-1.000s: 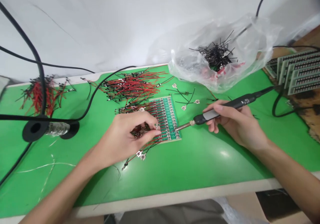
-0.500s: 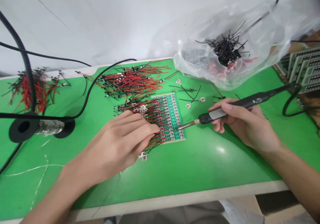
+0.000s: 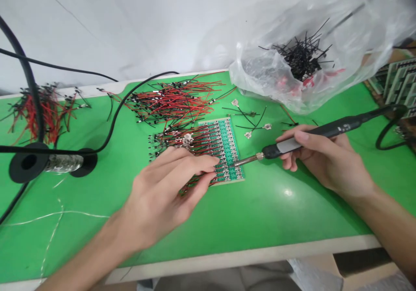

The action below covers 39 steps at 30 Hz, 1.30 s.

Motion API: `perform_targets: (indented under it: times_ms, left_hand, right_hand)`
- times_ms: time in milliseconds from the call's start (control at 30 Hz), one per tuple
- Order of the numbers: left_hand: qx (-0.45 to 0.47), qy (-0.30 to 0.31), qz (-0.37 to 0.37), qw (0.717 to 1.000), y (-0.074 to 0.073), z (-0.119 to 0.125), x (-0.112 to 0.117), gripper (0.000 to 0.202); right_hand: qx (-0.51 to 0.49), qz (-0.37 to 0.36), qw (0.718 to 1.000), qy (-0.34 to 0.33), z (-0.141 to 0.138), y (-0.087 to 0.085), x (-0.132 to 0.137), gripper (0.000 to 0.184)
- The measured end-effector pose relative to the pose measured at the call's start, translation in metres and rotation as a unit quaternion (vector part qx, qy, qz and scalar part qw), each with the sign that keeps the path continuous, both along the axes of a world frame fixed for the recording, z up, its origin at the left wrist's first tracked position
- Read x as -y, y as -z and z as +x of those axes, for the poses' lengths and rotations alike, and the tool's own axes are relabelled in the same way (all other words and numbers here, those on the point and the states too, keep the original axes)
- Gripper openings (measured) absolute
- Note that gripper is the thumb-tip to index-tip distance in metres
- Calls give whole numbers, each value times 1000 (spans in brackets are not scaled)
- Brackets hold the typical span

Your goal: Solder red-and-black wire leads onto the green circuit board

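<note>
A green circuit board (image 3: pixel 227 145) lies mid-table with several red and black wires (image 3: pixel 195 143) soldered across it. My left hand (image 3: pixel 165 191) rests on those wires, fingers stretched out flat and pressing them down near the board's front edge. My right hand (image 3: pixel 325 161) is closed round a black soldering iron (image 3: pixel 312 137), held like a pen. Its metal tip (image 3: pixel 242 162) touches the board's right side.
A pile of red and black wires (image 3: pixel 172 100) lies behind the board, another (image 3: pixel 42 109) at far left. A clear plastic bag (image 3: pixel 308 61) of black wires sits at back right. A solder spool (image 3: pixel 48 163), black cables (image 3: pixel 123 109) and stacked boards (image 3: pixel 399 83) flank the green mat (image 3: pixel 260 213).
My left hand went from pinching at the wires to lying flat over them, and slid toward me. The soldering iron stays at the board's right edge. The camera view shifted slightly.
</note>
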<state>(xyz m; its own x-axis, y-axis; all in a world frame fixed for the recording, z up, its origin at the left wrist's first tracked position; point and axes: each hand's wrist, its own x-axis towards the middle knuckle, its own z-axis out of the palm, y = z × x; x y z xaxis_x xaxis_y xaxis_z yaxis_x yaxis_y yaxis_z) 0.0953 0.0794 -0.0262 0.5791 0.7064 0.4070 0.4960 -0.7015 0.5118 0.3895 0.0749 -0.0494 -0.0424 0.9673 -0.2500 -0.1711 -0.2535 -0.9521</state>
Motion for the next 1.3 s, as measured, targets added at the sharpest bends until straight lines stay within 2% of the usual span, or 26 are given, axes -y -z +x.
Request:
perform_targets:
  times_ms: [167,533,1300]
  left_hand:
    - [13,-42,-22,999,4,6,5,24]
    - [32,-32,-21,999,16,7,7,24]
    - [23,-59,-30,998,20,13,12,21]
  right_hand:
    - [0,-2,1000,5,0,-1,0,16]
    - [0,-8,1000,12,-1,0,0,16]
    - [-1,-7,1000,16,0,-1,-1,16]
